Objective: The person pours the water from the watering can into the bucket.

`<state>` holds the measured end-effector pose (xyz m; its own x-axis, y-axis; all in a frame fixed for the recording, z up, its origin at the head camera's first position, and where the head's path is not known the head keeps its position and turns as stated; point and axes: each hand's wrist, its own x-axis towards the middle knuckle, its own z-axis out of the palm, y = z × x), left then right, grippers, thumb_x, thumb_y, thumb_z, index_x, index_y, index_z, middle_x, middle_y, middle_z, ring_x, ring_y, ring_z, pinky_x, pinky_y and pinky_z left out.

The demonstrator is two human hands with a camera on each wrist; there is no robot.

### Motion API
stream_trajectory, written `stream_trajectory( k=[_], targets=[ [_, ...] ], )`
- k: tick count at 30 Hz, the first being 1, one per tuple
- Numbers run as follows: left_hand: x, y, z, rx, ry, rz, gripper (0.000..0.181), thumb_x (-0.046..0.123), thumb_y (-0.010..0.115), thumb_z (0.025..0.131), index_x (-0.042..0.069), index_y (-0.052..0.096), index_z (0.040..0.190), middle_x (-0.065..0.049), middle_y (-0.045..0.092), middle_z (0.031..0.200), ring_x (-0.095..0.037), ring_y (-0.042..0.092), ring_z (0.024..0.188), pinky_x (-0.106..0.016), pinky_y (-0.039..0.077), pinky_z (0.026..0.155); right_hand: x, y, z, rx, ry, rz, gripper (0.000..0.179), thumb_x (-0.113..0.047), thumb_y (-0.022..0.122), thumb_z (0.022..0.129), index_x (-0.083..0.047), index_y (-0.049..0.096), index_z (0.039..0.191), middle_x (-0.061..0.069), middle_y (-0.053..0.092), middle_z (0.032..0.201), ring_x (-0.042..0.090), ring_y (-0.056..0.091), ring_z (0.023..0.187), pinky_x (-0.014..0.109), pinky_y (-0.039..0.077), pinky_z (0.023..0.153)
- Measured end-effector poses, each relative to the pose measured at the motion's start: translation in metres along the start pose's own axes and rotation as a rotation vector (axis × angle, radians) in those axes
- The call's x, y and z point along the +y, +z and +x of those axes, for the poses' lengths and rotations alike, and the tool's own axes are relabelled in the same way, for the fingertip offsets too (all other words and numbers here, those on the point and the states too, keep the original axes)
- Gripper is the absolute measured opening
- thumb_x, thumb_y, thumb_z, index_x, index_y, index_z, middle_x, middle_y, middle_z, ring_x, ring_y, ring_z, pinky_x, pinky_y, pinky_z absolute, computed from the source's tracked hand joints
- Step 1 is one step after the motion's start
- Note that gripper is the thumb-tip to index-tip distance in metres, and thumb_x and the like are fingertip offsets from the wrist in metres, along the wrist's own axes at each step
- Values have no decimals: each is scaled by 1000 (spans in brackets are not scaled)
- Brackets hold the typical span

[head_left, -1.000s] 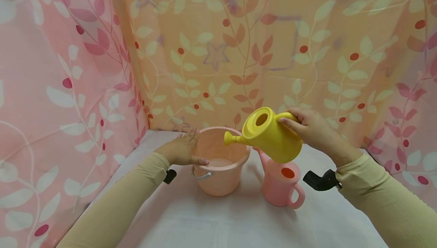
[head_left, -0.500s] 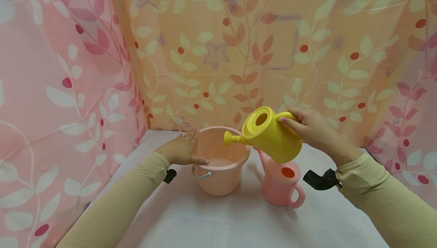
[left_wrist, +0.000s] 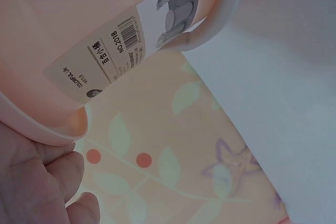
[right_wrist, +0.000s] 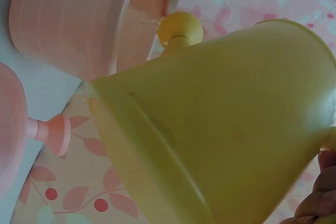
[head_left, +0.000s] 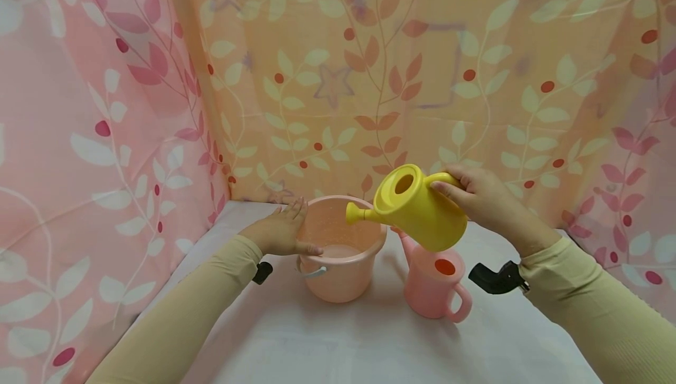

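My right hand (head_left: 488, 202) grips the handle of a yellow watering can (head_left: 422, 214), held in the air and tilted to the left. Its round spout head (right_wrist: 180, 27) hangs over the right side of a peach-coloured bucket (head_left: 340, 281). Specks like drops dot the bucket's inner wall. My left hand (head_left: 280, 231) rests on the bucket's left rim, fingers pointing to the far side and thumb along the near rim. In the left wrist view, its fingertips (left_wrist: 65, 174) lie right at the rim (left_wrist: 42, 132). Below the yellow can, a pink watering can (head_left: 430, 290) stands upright.
A white cloth-covered table (head_left: 317, 343) carries the bucket and the pink can. Leaf-patterned curtains (head_left: 333, 78) close off the back and both sides. The bucket's pale handle (head_left: 315, 272) hangs at its near side, and a label (left_wrist: 110, 56) is on its outer wall.
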<state>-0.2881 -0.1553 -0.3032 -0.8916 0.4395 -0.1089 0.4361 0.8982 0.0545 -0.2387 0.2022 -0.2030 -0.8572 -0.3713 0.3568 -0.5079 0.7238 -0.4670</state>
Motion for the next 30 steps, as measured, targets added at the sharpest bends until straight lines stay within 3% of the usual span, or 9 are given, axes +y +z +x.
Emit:
stream_trajectory(
  k=[30],
  targets=[
    [1,0,-1,6,-4,-9,122,85,37,67,-2,2,145,-15,-4,152,-27,1,140,-47,6,111,-2,2,1,11,-29,-22,26,-35,56,90,-9,60,88,7,51,73,22,46,70,27,46,57]
  ],
)
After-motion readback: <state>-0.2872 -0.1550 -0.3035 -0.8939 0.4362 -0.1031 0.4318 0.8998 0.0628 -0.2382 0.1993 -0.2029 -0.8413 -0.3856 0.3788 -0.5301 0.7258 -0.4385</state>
